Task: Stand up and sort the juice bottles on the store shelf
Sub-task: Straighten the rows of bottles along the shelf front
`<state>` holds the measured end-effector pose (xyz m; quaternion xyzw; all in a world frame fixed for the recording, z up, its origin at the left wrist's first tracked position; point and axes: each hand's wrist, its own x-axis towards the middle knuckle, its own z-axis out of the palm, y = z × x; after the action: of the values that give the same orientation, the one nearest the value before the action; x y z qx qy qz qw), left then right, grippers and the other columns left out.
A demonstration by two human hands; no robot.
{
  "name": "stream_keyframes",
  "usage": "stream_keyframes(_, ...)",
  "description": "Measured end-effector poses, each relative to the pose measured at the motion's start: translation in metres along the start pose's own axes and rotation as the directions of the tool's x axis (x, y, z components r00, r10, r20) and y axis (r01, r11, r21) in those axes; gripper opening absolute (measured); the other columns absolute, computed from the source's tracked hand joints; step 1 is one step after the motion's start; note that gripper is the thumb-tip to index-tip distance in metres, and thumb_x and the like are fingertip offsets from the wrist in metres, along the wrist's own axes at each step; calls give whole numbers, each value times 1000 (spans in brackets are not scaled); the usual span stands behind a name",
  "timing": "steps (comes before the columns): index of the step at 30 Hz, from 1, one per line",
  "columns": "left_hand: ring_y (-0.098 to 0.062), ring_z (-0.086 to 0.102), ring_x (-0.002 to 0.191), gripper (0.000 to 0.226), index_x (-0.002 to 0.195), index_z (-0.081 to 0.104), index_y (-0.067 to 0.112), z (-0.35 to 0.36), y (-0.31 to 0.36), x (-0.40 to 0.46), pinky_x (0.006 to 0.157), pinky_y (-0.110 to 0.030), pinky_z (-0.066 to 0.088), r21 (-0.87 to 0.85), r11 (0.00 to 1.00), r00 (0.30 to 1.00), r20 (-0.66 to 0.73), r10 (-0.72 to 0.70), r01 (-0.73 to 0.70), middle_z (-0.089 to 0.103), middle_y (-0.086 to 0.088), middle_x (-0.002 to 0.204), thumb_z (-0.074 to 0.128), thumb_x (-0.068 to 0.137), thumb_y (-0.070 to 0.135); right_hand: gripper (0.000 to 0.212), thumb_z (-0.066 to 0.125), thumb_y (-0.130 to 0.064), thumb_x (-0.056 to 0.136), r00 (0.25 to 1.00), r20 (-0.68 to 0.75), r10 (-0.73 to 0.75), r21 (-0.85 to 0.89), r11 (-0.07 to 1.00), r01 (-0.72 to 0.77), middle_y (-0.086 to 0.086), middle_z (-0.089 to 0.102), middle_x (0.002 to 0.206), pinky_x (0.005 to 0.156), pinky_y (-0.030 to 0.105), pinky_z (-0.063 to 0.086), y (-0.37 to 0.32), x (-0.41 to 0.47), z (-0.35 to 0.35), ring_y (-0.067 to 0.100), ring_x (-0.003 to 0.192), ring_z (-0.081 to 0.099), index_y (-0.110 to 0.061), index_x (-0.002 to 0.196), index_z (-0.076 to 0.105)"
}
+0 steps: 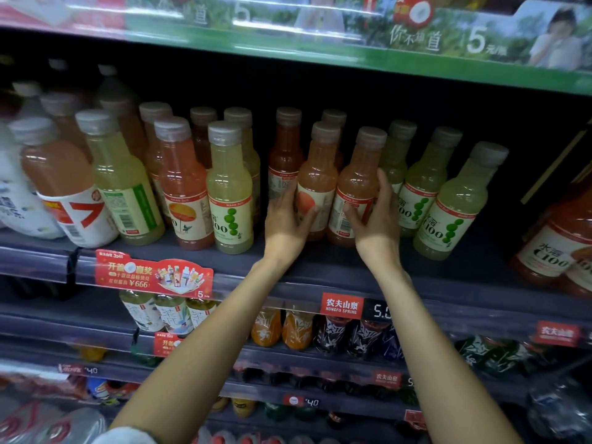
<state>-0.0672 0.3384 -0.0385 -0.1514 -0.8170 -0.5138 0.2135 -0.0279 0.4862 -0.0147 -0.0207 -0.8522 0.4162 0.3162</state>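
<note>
Juice bottles with grey caps stand in rows on the dark store shelf [320, 267]. My left hand [286, 222] grips a pink-orange juice bottle [318, 174] at its label. Right beside it, my right hand [376, 216] grips a second pink-orange bottle [360, 177], fingers curled round its right side. Both bottles stand upright near the shelf's middle. Pale green juice bottles [455, 203] stand to the right. Further left, a green bottle [229, 193] and an orange bottle [184, 187] stand mixed together.
Larger bottles [64, 184] crowd the shelf's left end, and big orange C100 bottles [557, 245] sit at the right. A red promo tag [153, 274] hangs on the shelf edge. Lower shelves hold tea and other drinks [278, 328]. A green banner [352, 49] runs overhead.
</note>
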Motion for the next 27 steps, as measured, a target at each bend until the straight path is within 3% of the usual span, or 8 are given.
stream_keyframes(3,-17,49,126,54,141,43,13,-20,11,-13,104,-36,43,-34,996,995,-53,86,-88,49,-7,140,62,91,22,63,61,-26,89,981,-147,-129,-25,992,126,16,35,143,106,24,30,-8,-16,4,26,133,35,-10,143,32)
stream_keyframes(5,-17,52,115,43,132,51,8,-44,18,-24,97,-29,45,109,965,948,-188,257,-240,56,-11,128,61,90,16,51,56,-24,88,944,-216,-249,-71,968,239,17,43,135,107,19,31,-20,-24,8,27,129,42,-6,134,45)
stream_keyframes(9,-26,46,105,39,120,57,5,-85,12,-27,92,-31,38,486,830,764,-415,493,-272,61,-17,112,64,84,18,37,53,-15,88,906,-52,-421,-80,906,416,13,49,130,99,17,41,-54,-16,31,19,116,52,-6,124,54)
stream_keyframes(12,-31,39,120,67,136,47,7,-101,-3,-13,101,-41,34,593,795,823,-384,419,-128,51,-17,133,70,79,35,43,53,-12,93,932,108,-347,-137,923,360,17,46,128,81,25,46,-84,6,51,24,102,54,-10,135,45)
stream_keyframes(14,-30,33,125,80,142,38,11,-106,-11,-7,103,-43,30,637,763,858,-326,396,-111,48,-15,138,69,75,42,45,48,-16,97,954,152,-259,-259,921,292,18,49,121,75,25,35,-99,20,64,27,103,53,-15,140,39)
stream_keyframes(20,-27,46,122,81,143,31,14,-103,-19,-4,102,-40,26,674,728,856,-300,422,-123,54,-9,134,63,76,48,36,47,-17,98,960,259,-104,-351,916,194,13,58,116,71,25,35,-113,48,89,27,103,58,-10,133,47)
stream_keyframes(23,-23,49,119,81,143,32,12,-104,-22,-5,104,-37,25,667,729,849,-289,442,-153,55,-8,133,66,77,45,24,45,-14,98,969,235,-76,-388,907,165,12,59,110,69,26,36,-116,47,93,26,98,60,-11,120,55)
stream_keyframes(27,-22,49,118,81,143,36,11,-105,-22,-5,105,-36,25,653,740,852,-288,438,-160,55,-8,133,68,77,44,36,48,-16,97,968,130,-212,-398,883,247,22,51,118,74,31,43,-110,25,90,37,97,58,-17,132,52)
